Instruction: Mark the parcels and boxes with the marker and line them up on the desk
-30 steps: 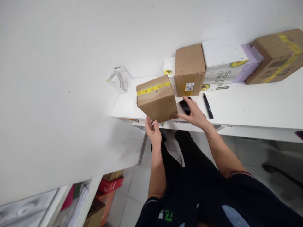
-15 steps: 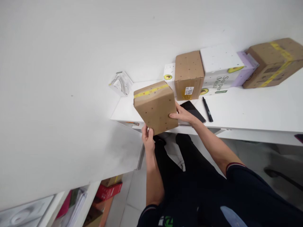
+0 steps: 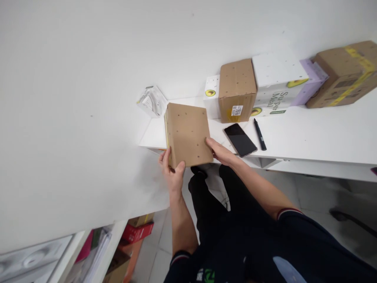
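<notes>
A brown cardboard box (image 3: 190, 133) with small dark marks is held over the front edge of the white desk (image 3: 312, 137). My left hand (image 3: 173, 169) grips its lower left corner, thumb on the broad face and fingers round the side. On the lower right edge my right hand (image 3: 219, 151) has its thumb on the face, its fingers partly hidden behind. A strip of yellow tape shows along the box's left side. Just right of my right hand a black phone (image 3: 240, 140) lies on the desk, with a black marker pen (image 3: 259, 134) beside it.
Along the wall stand a small white avocado box (image 3: 211, 103), a brown labelled carton (image 3: 238, 92), a white "Super Meal" box (image 3: 273, 94), a lilac box (image 3: 309, 84) and a yellow-taped carton (image 3: 344, 78). A white packet (image 3: 152, 101) leans at the left end. Shelves (image 3: 118, 239) stand lower left.
The box has turned, so its broad face points up more and the taped side has swung to the left. My left hand has moved left with it. More of the phone now shows.
</notes>
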A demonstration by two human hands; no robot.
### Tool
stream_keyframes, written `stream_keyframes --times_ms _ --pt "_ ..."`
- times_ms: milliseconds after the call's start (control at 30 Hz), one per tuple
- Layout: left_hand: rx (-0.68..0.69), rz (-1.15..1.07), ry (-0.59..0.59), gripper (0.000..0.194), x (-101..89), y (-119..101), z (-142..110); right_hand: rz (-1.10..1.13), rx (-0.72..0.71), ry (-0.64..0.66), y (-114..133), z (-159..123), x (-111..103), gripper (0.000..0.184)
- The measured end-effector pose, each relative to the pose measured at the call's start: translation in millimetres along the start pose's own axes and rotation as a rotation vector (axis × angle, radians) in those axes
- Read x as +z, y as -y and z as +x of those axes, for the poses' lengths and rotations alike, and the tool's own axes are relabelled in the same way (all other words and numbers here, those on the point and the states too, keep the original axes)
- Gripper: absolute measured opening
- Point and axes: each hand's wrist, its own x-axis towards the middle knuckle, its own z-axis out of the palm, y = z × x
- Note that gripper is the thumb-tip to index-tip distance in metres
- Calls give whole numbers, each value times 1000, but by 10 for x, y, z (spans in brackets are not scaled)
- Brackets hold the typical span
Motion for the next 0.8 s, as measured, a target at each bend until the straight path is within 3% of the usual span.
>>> stream_keyframes --times_ms 133,333,400,533,667,800 --pt "47 202 -60 68 326 63 590 -200 12 -57 -134 -331 -72 62" --pt "185 400 105 70 917 101 1494 -372 138 73 -734 -936 -282 45" --pt "205 409 152 65 1114 121 1696 -412 197 21 -976 -1067 -355 42" --pt "162 352 171 59 1474 203 1957 -460 276 -32 -1424 -1216 -445 34" --pt "156 141 251 70 1760 354 2052 -501 400 -20 -1722 -1246 -461 28" --pt "210 32 259 69 1799 606 2163 -533 446 -4 -1838 -1188 -520 29"
